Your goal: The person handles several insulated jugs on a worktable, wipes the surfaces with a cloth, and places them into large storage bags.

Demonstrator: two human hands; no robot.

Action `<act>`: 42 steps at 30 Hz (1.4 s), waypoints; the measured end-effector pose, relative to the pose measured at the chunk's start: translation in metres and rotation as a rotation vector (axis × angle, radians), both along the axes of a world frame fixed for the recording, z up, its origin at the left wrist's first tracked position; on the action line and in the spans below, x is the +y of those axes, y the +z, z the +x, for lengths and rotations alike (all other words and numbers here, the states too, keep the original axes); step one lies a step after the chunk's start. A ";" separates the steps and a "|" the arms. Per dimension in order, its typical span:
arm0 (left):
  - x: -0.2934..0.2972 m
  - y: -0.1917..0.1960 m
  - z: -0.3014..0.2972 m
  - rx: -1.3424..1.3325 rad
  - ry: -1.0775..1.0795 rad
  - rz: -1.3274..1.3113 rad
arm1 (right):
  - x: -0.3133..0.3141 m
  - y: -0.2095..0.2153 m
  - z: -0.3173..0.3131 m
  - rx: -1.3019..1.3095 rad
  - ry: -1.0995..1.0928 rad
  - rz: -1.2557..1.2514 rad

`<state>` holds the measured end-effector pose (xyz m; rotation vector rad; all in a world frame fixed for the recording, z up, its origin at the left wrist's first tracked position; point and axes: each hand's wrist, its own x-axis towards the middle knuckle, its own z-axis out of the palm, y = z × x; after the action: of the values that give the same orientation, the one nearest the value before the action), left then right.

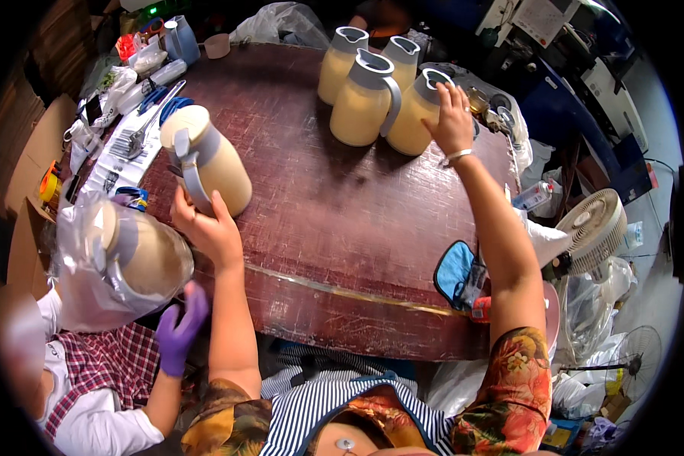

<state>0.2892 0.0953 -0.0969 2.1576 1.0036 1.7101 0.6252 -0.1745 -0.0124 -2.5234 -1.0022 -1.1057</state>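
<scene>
My left hand [209,224] is closed round the grey handle of a lidded cream jug [234,175], which leans to the left over the table's left part. At the far right, my right hand [452,121] is on an open-topped cream jug [410,121], fingers over its grey collar and thumb against its side. Close by stand an open jug with a grey handle [357,110], another open jug [331,72] and a third one [404,64] behind. To the left of my left forearm, a lidded jug [148,254] is wrapped in a clear plastic bag, beside a co-worker's purple-gloved hand [181,323].
The worn dark-red table [304,190] has a light strip along its near side. A blue cloth pouch [454,270] lies at its right edge. Bags, scissors and a blue jug [181,42] crowd the left edge. A fan [593,228] stands at the right.
</scene>
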 end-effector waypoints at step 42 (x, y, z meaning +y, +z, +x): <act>-0.133 -0.032 0.142 0.426 -1.692 -0.912 | -0.103 0.000 -0.188 0.232 0.264 -0.039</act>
<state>0.4309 -0.0376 -0.1286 1.5912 -0.2068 -0.0391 0.4376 -0.2776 -0.0120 -2.3901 -1.2527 -0.7083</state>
